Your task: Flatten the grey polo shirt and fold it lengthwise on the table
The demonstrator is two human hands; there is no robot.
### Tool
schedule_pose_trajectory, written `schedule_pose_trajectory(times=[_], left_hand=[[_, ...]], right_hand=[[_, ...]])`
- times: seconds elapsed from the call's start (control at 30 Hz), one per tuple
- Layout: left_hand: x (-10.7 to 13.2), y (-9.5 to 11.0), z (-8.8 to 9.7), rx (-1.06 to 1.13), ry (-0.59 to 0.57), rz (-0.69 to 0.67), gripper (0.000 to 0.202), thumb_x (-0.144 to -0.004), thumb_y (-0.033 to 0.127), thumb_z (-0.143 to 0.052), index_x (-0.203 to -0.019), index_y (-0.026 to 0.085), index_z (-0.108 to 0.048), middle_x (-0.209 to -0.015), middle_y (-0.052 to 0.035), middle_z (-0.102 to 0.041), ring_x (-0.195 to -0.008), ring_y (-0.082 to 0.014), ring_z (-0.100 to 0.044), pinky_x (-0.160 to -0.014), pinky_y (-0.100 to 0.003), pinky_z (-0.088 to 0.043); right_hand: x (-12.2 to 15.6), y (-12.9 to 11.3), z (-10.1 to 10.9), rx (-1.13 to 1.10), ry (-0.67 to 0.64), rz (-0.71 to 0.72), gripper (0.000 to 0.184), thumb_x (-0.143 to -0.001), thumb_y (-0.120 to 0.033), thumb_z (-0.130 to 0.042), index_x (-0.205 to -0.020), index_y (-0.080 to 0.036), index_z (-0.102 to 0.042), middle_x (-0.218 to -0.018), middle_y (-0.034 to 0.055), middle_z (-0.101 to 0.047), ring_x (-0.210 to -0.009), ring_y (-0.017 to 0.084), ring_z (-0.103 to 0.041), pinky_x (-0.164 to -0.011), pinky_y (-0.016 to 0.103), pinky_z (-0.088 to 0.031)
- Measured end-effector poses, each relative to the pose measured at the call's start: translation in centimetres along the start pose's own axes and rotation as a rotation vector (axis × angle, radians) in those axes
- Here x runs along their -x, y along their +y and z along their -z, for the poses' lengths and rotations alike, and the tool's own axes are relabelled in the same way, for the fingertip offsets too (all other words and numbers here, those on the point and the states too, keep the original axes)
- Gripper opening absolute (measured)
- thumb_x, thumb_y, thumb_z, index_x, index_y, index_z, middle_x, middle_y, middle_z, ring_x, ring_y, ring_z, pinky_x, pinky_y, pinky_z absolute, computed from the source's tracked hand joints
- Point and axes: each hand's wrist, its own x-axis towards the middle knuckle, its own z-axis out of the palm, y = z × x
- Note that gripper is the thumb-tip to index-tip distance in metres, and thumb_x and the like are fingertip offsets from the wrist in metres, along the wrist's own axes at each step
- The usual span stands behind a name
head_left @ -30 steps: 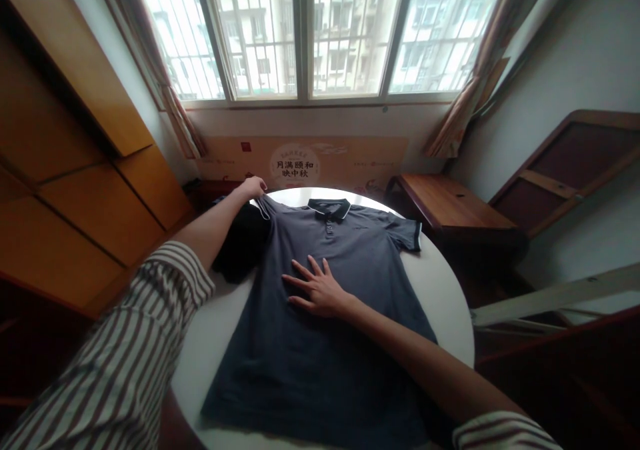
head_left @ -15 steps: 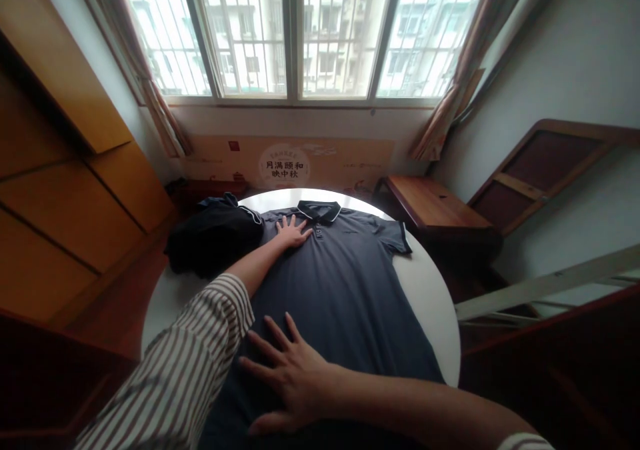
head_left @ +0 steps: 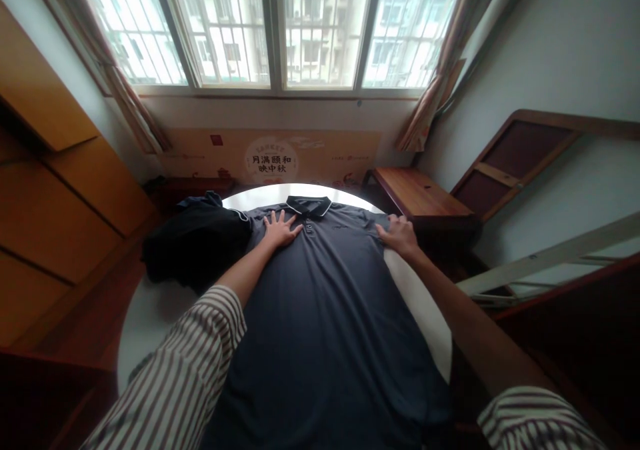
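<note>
A dark grey polo shirt (head_left: 325,303) with a white-trimmed collar lies spread face up on a round white table (head_left: 150,303). My left hand (head_left: 280,229) rests flat on the shirt's chest just left of the collar, fingers spread. My right hand (head_left: 399,235) lies over the shirt's right sleeve at the table's far right edge, fingers curled onto the fabric; whether it pinches the cloth I cannot make out. Both my sleeves are striped.
A heap of black clothing (head_left: 195,243) sits on the table's left side. A wooden side table (head_left: 420,200) stands at the right beyond the round table. Orange cabinets (head_left: 60,197) line the left wall. A printed cardboard panel (head_left: 273,157) leans under the window.
My right hand has moved from the shirt's lower middle up to its right sleeve. My left hand stays by the collar. The view has shifted slightly.
</note>
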Motion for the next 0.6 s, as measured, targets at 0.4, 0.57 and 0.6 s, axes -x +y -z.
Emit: schedule_pose_trajectory(times=[0.4,0.57,0.6], left_hand=[[0.0,-0.1,-0.1,-0.016,0.016,-0.001,0.074,-0.089,0.075,-0.021,-0.154,0.039,-0.029,-0.165,-0.0048,-0.017,-0.148,-0.0460,-0.009,-0.112,-0.069,-0.010],[0.1,0.0,0.0,0.001,0.009,0.006,0.074,-0.089,0.075,-0.023,-0.154,0.039,-0.029,-0.165,-0.0047,-0.017,-0.148,-0.0457,-0.007,-0.113,-0.068,-0.008],[0.1,0.0,0.0,0.005,0.007,0.009,0.074,-0.089,0.075,-0.023,-0.154,0.039,-0.029,-0.165,-0.0045,-0.017,-0.148,-0.0456,-0.006,-0.113,-0.068,-0.008]], right_hand=[[-3.5,2.0,-2.3,0.018,0.007,-0.146,0.042,-0.089,-0.016,-0.052,-0.130,-0.007,-0.052,-0.127,0.0278,-0.057,-0.119,0.037,-0.056,-0.094,0.047,-0.044],[-2.9,-2.9,-2.8,0.026,-0.050,0.243,0.047,-0.096,-0.032,-0.043,-0.137,-0.011,-0.053,-0.141,0.0249,-0.050,-0.130,0.038,-0.044,-0.106,0.056,-0.033],[-2.9,-4.2,-3.2,0.007,-0.098,0.317,0.050,-0.098,-0.039,-0.041,-0.141,-0.016,-0.051,-0.145,0.0199,-0.049,-0.132,0.036,-0.043,-0.108,0.056,-0.032]])
